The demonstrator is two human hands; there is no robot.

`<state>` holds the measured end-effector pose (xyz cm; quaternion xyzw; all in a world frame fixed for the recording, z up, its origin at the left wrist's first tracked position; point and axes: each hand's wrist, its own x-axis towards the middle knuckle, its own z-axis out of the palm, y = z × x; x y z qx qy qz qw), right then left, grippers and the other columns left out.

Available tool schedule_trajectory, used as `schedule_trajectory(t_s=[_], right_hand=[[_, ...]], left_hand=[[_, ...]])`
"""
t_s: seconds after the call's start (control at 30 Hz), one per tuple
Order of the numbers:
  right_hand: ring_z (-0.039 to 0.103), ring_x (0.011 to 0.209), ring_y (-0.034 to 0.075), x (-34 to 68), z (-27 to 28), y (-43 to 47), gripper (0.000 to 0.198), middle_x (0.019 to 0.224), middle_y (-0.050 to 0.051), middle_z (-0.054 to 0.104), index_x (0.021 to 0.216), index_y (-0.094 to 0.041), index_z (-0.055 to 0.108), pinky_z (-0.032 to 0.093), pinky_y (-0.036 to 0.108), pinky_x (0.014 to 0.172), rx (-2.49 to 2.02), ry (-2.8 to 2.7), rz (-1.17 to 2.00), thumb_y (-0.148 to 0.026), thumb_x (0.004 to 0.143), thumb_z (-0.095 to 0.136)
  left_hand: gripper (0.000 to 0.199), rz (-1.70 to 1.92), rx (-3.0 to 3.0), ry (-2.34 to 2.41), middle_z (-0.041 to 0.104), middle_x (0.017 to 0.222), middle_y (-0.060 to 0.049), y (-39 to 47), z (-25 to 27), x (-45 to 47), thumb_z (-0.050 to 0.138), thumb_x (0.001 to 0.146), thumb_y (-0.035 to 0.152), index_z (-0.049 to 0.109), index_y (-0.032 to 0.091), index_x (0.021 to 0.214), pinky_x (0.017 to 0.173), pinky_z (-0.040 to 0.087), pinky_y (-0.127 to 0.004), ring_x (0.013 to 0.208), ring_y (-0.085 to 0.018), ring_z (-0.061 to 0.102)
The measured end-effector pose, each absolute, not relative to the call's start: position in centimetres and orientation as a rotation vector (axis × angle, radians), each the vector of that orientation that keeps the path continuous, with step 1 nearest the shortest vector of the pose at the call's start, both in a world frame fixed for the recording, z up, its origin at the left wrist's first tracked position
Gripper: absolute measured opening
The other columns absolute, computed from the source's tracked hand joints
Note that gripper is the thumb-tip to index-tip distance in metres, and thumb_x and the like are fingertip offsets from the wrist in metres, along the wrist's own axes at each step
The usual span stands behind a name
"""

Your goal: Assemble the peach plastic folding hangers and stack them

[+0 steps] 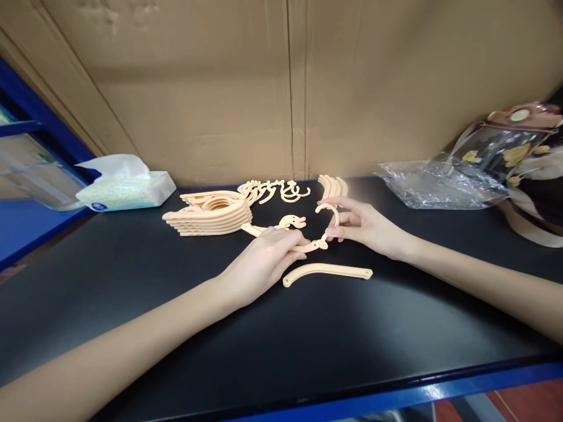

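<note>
My left hand [264,258] presses down on a peach plastic curved arm piece [310,246] on the black table [220,351]. My right hand [365,225] pinches a peach hook piece [329,208] at the end of that arm. A loose curved arm [328,271] lies just in front of both hands. A small hook-shaped part [292,221] rests between the hands. A stack of assembled peach hangers [211,214] sits behind my left hand, with several loose hooks [272,190] and a few curved arms [333,186] at the back.
A tissue pack [125,190] lies at the back left beside a blue shelf frame [30,111]. Crumpled clear plastic bags [440,184] and a clear pouch with printed figures [510,140] sit at the right. A cardboard wall [285,88] closes the back. The table's blue front edge [396,398] is near.
</note>
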<state>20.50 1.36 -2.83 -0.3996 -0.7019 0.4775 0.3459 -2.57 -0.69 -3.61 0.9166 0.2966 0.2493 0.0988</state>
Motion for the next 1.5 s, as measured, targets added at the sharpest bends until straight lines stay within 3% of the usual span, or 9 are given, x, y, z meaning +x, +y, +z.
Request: schedule_trajectory(t_s=[0.27,0.8,1.3,1.5], right_hand=[[0.064,0.071,0.016,20.4,-2.8,1.2,0.053,0.070,-0.003,0.062,0.125,-0.020,0.045,0.054,0.036,0.073,-1.023,-1.850,1.168,-0.028,0.077,0.065],[0.066,0.070,0.017,20.2,-2.9,0.9,0.051,0.066,-0.005,0.059,0.124,-0.022,0.045,0.054,0.038,0.077,-1.024,-1.861,1.097,-0.027,0.077,0.064],[0.067,0.077,0.019,19.7,-3.1,0.5,0.050,0.072,-0.004,0.060,0.121,-0.023,0.044,0.054,0.039,0.081,-1.017,-1.824,1.065,-0.032,0.077,0.065],[0.066,0.082,0.019,19.6,-3.0,0.0,0.050,0.081,-0.001,0.064,0.124,-0.024,0.042,0.052,0.038,0.080,-1.012,-1.894,1.069,-0.035,0.080,0.063]], left_hand=[[0.016,0.730,2.762,0.915,0.066,0.091,-0.004,-0.8,-3.5,-2.5,0.043,0.096,0.022,0.058,0.017,0.097,0.072,0.041,-0.029,0.082,-0.017,0.058],[0.015,0.763,2.841,0.951,0.068,0.090,-0.006,-1.1,-3.4,-2.3,0.045,0.094,0.020,0.059,0.015,0.097,0.072,0.041,-0.031,0.080,-0.018,0.059],[0.014,0.782,2.750,0.987,0.067,0.085,-0.004,-1.1,-3.4,-2.1,0.050,0.091,0.017,0.062,0.015,0.097,0.072,0.044,-0.030,0.078,-0.018,0.059],[0.020,0.614,2.727,1.133,0.067,0.095,-0.005,-1.8,-2.4,-1.8,0.048,0.092,0.023,0.061,0.018,0.107,0.075,0.045,-0.030,0.086,-0.020,0.061]])
